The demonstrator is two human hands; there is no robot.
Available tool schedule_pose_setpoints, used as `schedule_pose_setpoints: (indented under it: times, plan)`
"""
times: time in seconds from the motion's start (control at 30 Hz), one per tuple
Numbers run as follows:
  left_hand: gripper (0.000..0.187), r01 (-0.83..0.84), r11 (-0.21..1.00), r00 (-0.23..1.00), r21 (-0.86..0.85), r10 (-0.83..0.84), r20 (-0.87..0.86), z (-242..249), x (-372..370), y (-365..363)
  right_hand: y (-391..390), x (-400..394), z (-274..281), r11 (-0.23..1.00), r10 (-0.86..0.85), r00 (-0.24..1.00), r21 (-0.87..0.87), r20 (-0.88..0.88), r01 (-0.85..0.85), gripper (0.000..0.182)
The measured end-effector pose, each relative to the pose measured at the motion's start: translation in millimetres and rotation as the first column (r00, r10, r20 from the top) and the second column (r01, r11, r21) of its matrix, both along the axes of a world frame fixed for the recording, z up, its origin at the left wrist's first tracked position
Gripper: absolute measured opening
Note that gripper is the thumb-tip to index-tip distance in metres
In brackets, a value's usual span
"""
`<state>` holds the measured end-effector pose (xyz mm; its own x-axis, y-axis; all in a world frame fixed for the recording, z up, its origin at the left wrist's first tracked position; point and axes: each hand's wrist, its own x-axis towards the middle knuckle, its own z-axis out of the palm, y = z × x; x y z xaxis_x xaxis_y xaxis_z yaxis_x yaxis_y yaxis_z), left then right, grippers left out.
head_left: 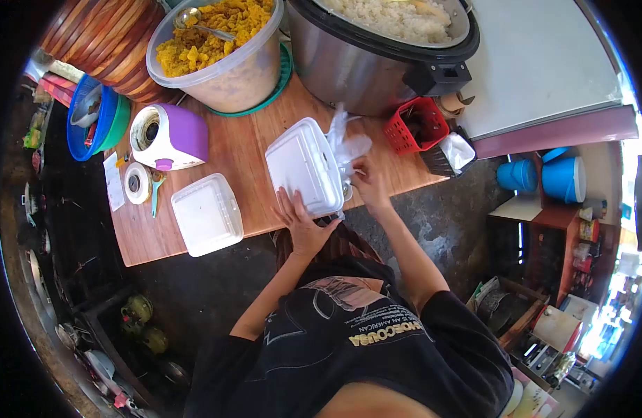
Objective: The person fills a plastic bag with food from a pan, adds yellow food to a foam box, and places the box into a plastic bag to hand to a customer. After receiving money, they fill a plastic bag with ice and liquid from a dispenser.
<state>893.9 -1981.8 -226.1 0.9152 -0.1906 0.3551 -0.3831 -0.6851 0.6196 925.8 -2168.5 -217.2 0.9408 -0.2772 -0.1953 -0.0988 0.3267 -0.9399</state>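
Observation:
A closed white takeout box point(303, 167) sits tilted at an angle near the table's front edge. My left hand point(305, 228) lies on its near side, fingers spread flat over the lid and thumb out along the edge. Just right of the box, my right hand point(371, 187) has its fingers pinched on a thin clear plastic bag point(350, 148). The bag is crumpled against the box's right side, and part of it hangs below my fingers. Whether any of it runs under the box is hidden.
Left on the wooden table point(258, 139) are a clear lidded container point(208, 214), a purple-white appliance point(171, 136) and a tape roll point(137, 183). Behind stand a tub of yellow food point(227, 83) and a rice cooker point(363, 70). A red basket point(413, 127) stands at right.

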Motion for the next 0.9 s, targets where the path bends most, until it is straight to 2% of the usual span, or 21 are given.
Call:
schedule_pose_setpoints:
  times: [0.03,0.07,0.1,0.13,0.17,0.2,0.23,0.27,0.3,0.37,0.4,0.47,0.57,0.6,0.67,0.7,0.77,0.8,0.87,0.9]
  plan:
    - [0.119,-0.025,0.999,0.998,0.025,0.024,0.054,-3.0,0.8,-5.2,4.6,8.4,-2.7,0.991,0.048,0.999,-0.124,0.001,-0.048,0.012]
    - [0.113,-0.042,0.999,0.995,0.026,0.039,0.095,-6.4,1.2,-9.5,5.5,12.5,-3.7,0.991,0.051,0.999,-0.124,0.001,-0.051,0.012]
    - [0.113,-0.044,0.999,0.995,0.028,0.041,0.093,-7.2,1.3,-13.3,8.1,16.0,6.4,0.932,0.093,0.996,-0.351,-0.005,-0.089,0.015]
    - [0.111,-0.064,0.997,0.991,0.043,0.058,0.122,-8.1,1.3,-17.6,9.2,18.2,12.4,0.820,0.133,0.991,-0.559,-0.022,-0.122,0.018]
    - [0.109,-0.085,0.995,0.986,0.056,0.076,0.151,-9.0,2.0,-20.6,7.9,19.5,8.7,0.820,0.135,0.991,-0.559,-0.025,-0.126,0.018]
    - [0.109,-0.087,0.995,0.986,0.054,0.078,0.148,-9.7,4.0,-21.5,5.1,20.3,1.6,0.710,0.218,0.974,-0.695,0.057,-0.118,0.022]
    - [0.098,-0.112,0.991,0.983,0.068,0.101,0.154,-10.2,7.3,-21.1,2.7,20.7,-5.2,0.581,0.311,0.942,-0.809,0.123,-0.086,0.026]
    - [0.087,-0.138,0.987,0.979,0.081,0.124,0.161,-10.5,11.3,-20.5,1.0,20.1,-11.6,0.579,0.313,0.942,-0.810,0.123,-0.087,0.026]
    - [0.087,-0.142,0.987,0.979,0.080,0.128,0.161,-12.0,15.2,-19.4,-0.1,18.7,-18.0,0.611,0.283,0.955,-0.785,0.092,-0.105,0.027]
    - [0.064,-0.099,0.995,0.988,0.021,0.096,0.123,-14.3,21.5,-17.3,-1.2,17.4,-30.9,0.641,0.258,0.964,-0.757,0.061,-0.124,0.029]
    - [0.064,-0.104,0.994,0.987,0.021,0.100,0.123,-14.4,21.3,-18.3,-1.7,16.8,-35.9,0.720,0.206,0.977,-0.684,0.049,-0.117,0.028]
    - [0.061,-0.043,0.988,0.997,0.146,0.033,0.072,-12.4,20.3,-20.7,-4.9,15.7,-61.8,0.822,0.109,0.994,-0.564,0.017,-0.080,0.027]
    - [0.069,0.003,0.989,0.998,0.149,-0.011,0.055,-5.1,21.3,-24.0,-14.7,14.4,-46.4,0.753,0.117,0.988,-0.658,0.106,-0.019,0.029]
    - [0.069,0.000,0.988,0.998,0.152,-0.008,0.057,0.1,20.8,-23.7,-18.9,12.3,-50.7,0.755,0.119,0.987,-0.655,0.108,-0.019,0.029]
    - [0.077,0.083,0.989,0.994,0.126,-0.073,-0.083,10.5,18.1,-21.8,-25.8,7.0,-59.9,0.781,0.220,0.962,-0.620,0.162,-0.074,0.031]
    - [0.077,0.081,0.988,0.994,0.131,-0.071,-0.082,10.5,16.7,-21.1,-28.7,4.0,-66.8,0.784,0.221,0.961,-0.616,0.164,-0.075,0.031]
    - [0.084,0.118,0.973,0.989,0.197,-0.097,-0.115,7.1,16.7,-19.9,-33.8,1.9,-77.7,0.868,0.234,0.932,-0.491,0.276,-0.072,0.031]
    - [0.084,0.110,0.973,0.990,0.202,-0.090,-0.109,4.9,16.7,-19.8,-36.8,-0.1,-77.0,0.870,0.239,0.929,-0.488,0.283,-0.075,0.031]
    - [0.080,0.137,0.958,0.986,0.253,-0.108,-0.125,-0.7,17.6,-20.6,-40.7,-3.5,-75.8,0.978,0.119,0.981,-0.187,0.153,-0.090,0.029]
    - [0.080,0.127,0.958,0.988,0.256,-0.100,-0.117,-4.7,18.0,-20.4,-38.8,-1.7,-68.0,0.978,0.127,0.979,-0.186,0.162,-0.096,0.029]
